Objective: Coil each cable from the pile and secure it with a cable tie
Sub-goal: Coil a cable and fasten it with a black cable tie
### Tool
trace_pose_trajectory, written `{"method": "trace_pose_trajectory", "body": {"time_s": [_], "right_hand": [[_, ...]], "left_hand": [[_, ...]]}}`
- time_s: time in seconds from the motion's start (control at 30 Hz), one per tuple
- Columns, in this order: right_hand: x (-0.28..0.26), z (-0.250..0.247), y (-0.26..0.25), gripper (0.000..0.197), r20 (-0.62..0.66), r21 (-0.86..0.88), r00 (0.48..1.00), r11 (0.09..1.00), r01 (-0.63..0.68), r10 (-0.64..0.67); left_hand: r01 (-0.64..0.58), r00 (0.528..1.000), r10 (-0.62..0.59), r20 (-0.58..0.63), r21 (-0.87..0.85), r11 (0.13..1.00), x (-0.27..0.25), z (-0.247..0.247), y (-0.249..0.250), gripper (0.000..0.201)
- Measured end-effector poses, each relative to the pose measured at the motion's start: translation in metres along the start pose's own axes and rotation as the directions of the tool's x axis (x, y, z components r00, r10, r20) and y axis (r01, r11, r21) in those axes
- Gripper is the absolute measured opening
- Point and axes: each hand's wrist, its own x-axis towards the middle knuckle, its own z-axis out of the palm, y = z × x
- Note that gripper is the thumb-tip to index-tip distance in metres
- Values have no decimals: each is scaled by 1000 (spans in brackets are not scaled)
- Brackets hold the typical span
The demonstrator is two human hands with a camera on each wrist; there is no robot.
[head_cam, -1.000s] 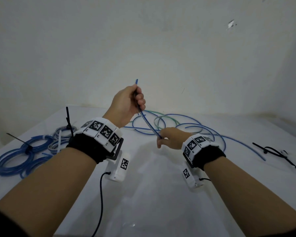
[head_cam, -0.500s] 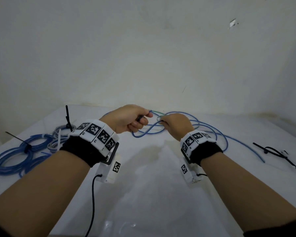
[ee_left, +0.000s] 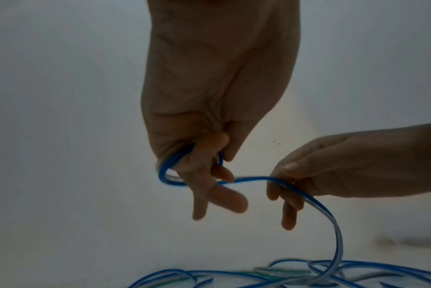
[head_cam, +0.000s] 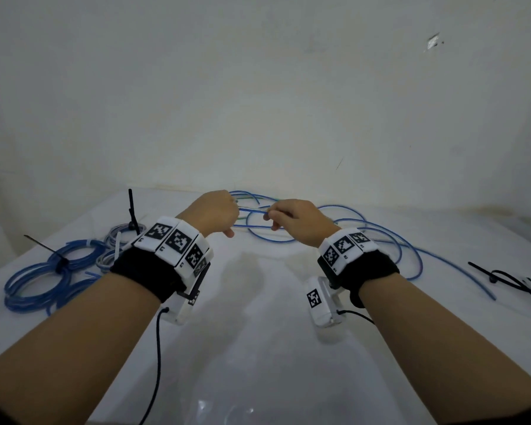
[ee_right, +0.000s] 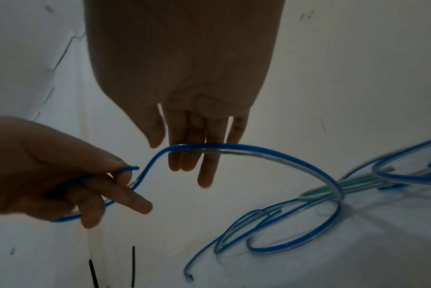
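Blue cable [ee_left: 249, 178] end inside left hand [ee_left: 209, 117]

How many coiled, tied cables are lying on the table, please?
3, all left: a large blue coil, a pale coil with a black tie, a third coil with a white tie. They overlap; more may hide.

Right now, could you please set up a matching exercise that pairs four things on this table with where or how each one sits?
Things:
1. loose blue cable
2. coiled blue cables
3. spare black cable ties
4. loose cable pile

Places or states:
A. lying at the table's right edge
B. already tied, at the table's left
C. spread beyond the hands
D. held between left hand and right hand

Pairs: 1-D, 2-B, 3-A, 4-C
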Motion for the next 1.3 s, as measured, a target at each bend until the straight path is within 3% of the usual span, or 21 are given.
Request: {"method": "trace_pose_trajectory", "body": {"time_s": [0.1,0.17,0.27,0.33,0.47,0.6,0.67,0.7,0.77,0.83,0.93,1.03,1.13,1.2,1.3], "right_hand": [[2,1,-3,20,69,159,997,986,-48,38],[3,3,-5,15,48,210,997,975,-68,59],[5,9,-8,9,-101,149,994,988,-24,40],[7,13,-8,7,-212,29,977,999,28,-21],[8,22,-6,8,-375,-140,916,986,94,-141],[5,27,-10,11,-443,-242,872,964,110,-210],[3,27,-10,13,-407,-108,899,986,127,-160],[1,25,-10,14,-341,46,937,994,95,-74],[-3,20,-5,21,-106,339,993,941,-21,60],[-8,15,4,25,72,353,996,932,-78,56],[-11,12,9,23,53,182,999,983,-22,13],[-8,14,7,24,-185,-37,980,997,73,-79],[-6,15,5,26,-326,-327,931,944,50,-163],[-7,17,2,19,-337,-477,925,879,-9,-174],[-13,16,-4,23,-328,-431,928,902,22,-180]], "left_hand": [[-90,986,98,-135,64,994,3,2,-9,29],[-139,973,150,-178,74,988,4,4,-14,29],[-200,951,186,-248,-32,979,4,9,-17,23],[-222,950,156,-269,-233,947,4,14,-13,19],[-88,996,42,-83,-693,716,0,22,0,20],[-59,998,61,-31,-841,537,-2,22,9,26],[-118,993,81,-90,-864,490,0,20,9,27],[-155,988,91,-127,-874,461,1,18,9,27],[-206,978,115,-175,-902,379,2,14,9,29],[-222,973,131,-190,-924,312,4,9,10,32],[-216,971,164,-172,-928,304,1,8,14,32],[-183,975,188,-118,-907,379,-3,14,20,28],[-140,981,183,-64,-888,437,-5,21,25,28],[-114,980,199,-23,-881,460,-7,24,27,33],[-157,975,213,-65,-878,452,-8,26,25,35]]}}
